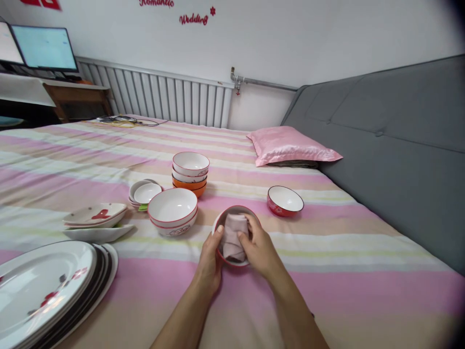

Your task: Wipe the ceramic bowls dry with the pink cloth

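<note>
My left hand (209, 259) grips the left rim of a small red-rimmed bowl (232, 211) held just above the striped bedspread. My right hand (258, 248) presses a folded pale pink cloth (232, 237) into the bowl's inside, fingers curled over it. A red bowl with a white inside (285, 200) sits alone to the right, a hand's width beyond the held bowl. To the left stand two nested white bowls (173, 211), and behind them a taller stack of white and orange bowls (190, 172).
Small saucers (144, 193) lie left of the stacks, shallow dishes (95, 216) farther left, and large stacked plates (47, 286) at the near left. A pink pillow (290, 145) rests against the grey headboard (399, 160). Cables (127, 120) lie at the bed's far edge.
</note>
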Available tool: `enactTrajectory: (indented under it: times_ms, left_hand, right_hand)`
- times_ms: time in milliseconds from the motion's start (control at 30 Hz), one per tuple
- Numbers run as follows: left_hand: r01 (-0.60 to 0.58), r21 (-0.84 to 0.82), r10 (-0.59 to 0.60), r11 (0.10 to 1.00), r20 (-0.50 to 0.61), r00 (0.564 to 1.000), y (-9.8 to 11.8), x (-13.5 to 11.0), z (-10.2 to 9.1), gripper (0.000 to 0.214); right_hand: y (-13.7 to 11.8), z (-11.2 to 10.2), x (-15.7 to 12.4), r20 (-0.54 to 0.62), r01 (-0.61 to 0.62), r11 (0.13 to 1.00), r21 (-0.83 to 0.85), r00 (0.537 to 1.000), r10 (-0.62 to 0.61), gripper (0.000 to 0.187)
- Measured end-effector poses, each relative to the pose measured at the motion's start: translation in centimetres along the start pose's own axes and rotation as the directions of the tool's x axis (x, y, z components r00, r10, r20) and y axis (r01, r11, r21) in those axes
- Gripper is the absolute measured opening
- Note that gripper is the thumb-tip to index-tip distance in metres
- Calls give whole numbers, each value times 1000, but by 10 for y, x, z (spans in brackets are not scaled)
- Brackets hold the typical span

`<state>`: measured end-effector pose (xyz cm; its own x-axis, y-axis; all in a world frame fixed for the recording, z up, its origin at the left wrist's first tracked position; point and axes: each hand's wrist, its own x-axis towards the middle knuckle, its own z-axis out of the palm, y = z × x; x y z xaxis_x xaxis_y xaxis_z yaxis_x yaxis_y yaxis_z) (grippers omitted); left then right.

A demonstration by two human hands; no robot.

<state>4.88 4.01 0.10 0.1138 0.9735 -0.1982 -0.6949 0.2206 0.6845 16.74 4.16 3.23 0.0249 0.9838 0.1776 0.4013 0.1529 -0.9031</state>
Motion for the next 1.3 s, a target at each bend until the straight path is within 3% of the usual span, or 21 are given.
enactTrajectory:
  times_ms: [100, 200, 467, 567, 700, 833, 967, 1100, 1233, 1300]
  left_hand:
    - [-2, 21, 2, 1000, 4, 1000, -3, 1, -2, 46]
    - [-4, 35, 4, 999, 12, 1000, -3, 0, -1, 45]
    - [27, 76, -29, 997, 34, 999, -1, -4, 3, 48]
    - [31, 68, -32, 997, 23, 999, 0, -4, 3, 46]
    - [46, 39, -45, 998, -19, 999, -1, -2, 0, 44]
    - [33, 66, -30, 997, -46, 998, -3, -2, -1, 44]
    - [-39, 90, 41, 995, -15, 999, 0, -2, 0, 50]
    - [-43, 59, 46, 997, -53, 998, 9, 0, 0, 52]
    - [46, 80, -27, 996, -222, 975, 18, 3, -2, 52]
    - [101, 94, -70, 990, -288, 955, 21, 5, -2, 52]
  right_hand:
    - [8, 12, 1, 33, -86, 992, -96, 995, 89, 43]
    - [7, 17, 0, 41, -118, 990, -76, 992, 121, 41]
    - [-2, 23, -2, 3, -21, 988, 150, 1000, 21, 35]
    - [-7, 18, -3, 81, 33, 983, 181, 996, -49, 36]
    - [-13, 9, -5, 231, 87, 994, 58, 968, -98, 33]
    - [-21, -9, -11, 383, 133, 990, -45, 918, -106, 34]
    - [-29, -35, -18, 497, 102, 993, -62, 866, -58, 34]
    - [-30, -56, -19, 412, -42, 998, 36, 911, 23, 27]
    - [-22, -60, -13, 211, -121, 979, 162, 974, 86, 29]
    - [-18, -58, -9, 117, -170, 955, 244, 983, 145, 29]
